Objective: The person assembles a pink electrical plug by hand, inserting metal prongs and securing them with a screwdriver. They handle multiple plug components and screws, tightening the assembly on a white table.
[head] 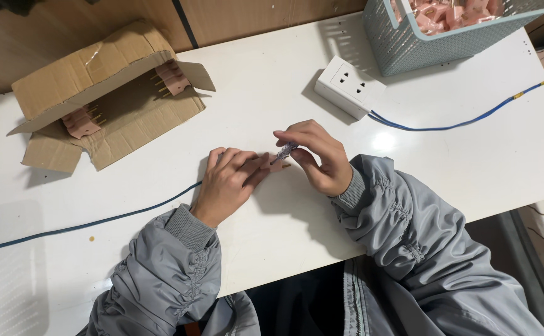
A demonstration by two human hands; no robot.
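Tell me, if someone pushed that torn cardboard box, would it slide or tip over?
The cardboard box would probably slide easily: it lies on its side on the smooth white table and looks light, with only a few pink plug parts showing inside. It would likely feel floppy, since its flaps are torn open and bent.

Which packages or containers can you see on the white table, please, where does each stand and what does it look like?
Cardboard box: far left of the table, brown, lying on its side with flaps open, pink pronged plug parts inside.
Mesh basket: far right corner, pale blue-green, rectangular, filled with pink parts.
No labels, signs or screens show.
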